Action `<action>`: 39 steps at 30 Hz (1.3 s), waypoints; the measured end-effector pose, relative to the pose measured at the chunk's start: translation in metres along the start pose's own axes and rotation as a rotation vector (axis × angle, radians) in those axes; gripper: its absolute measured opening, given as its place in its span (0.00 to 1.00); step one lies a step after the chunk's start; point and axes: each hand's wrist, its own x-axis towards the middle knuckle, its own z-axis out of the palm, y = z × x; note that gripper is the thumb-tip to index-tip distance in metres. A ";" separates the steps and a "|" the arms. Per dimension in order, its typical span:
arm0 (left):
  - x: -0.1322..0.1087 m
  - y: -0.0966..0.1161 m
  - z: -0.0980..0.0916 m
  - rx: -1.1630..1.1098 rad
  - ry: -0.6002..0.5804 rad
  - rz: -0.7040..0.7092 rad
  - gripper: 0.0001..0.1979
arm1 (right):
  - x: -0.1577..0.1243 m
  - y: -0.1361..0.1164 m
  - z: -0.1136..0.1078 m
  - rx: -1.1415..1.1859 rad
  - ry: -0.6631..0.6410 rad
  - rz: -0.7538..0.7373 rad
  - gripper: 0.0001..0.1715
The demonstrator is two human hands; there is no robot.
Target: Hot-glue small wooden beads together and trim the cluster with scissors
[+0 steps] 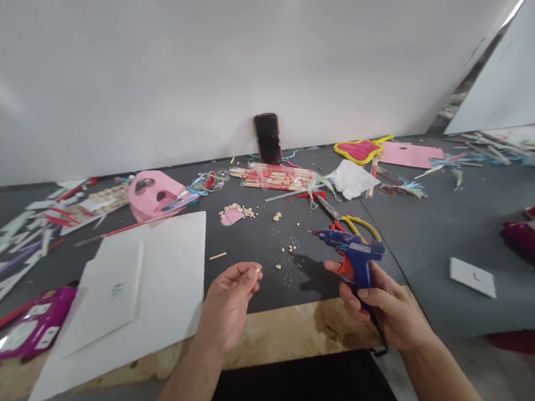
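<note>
In my right hand [386,305] is a blue hot glue gun [358,251], its nozzle pointing left over the dark table. My left hand [232,299] pinches a small pale wooden piece [257,270] between thumb and forefinger. Several more small wooden pieces [291,249] lie loose on the table between and beyond my hands. Farther back, a pink cut-out [233,216] is partly edged with such pieces. A short wooden stick [218,255] lies just past my left hand. Scissors [360,226] with yellow and red handles rest behind the glue gun, partly hidden by it.
A phone [268,137] leans on the white back panel [241,68]. Before it lies a bundle of wrapped sticks [274,176]. White sheets [164,279], a pink mask-like shape [159,195] and a purple case [38,324] occupy the left. Crumpled white paper [353,179] lies right of the bundle.
</note>
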 end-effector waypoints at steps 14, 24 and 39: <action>0.000 0.000 0.000 0.020 0.000 -0.005 0.12 | -0.004 0.006 -0.004 0.056 -0.205 -0.042 0.22; 0.000 0.000 -0.001 0.041 0.013 0.003 0.12 | -0.002 -0.007 -0.009 -0.542 0.037 -0.188 0.23; 0.000 -0.006 -0.005 0.040 -0.010 0.001 0.13 | 0.023 -0.017 -0.015 -2.068 0.518 -0.504 0.21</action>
